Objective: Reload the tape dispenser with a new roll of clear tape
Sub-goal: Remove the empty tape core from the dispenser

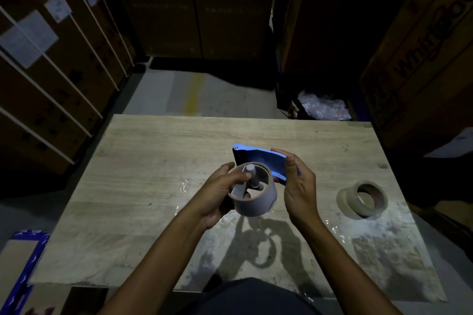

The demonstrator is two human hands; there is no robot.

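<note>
Above the middle of the wooden table (153, 161) I hold a blue tape dispenser (258, 161). A roll of clear tape (258, 202) sits around the dispenser's grey spindle (252, 174). My left hand (220, 194) wraps the roll from the left, thumb pressing inside near the spindle. My right hand (297, 186) grips the blue body of the dispenser from the right. The dispenser's handle and blade end are hidden behind my right hand.
Two cardboard tape cores (363, 198) lean together on the table's right side. Tall cardboard boxes (64, 71) stand left, behind and right. Crumpled plastic wrap (325, 106) lies on the floor past the far right corner. A blue-edged box (23, 263) sits at lower left.
</note>
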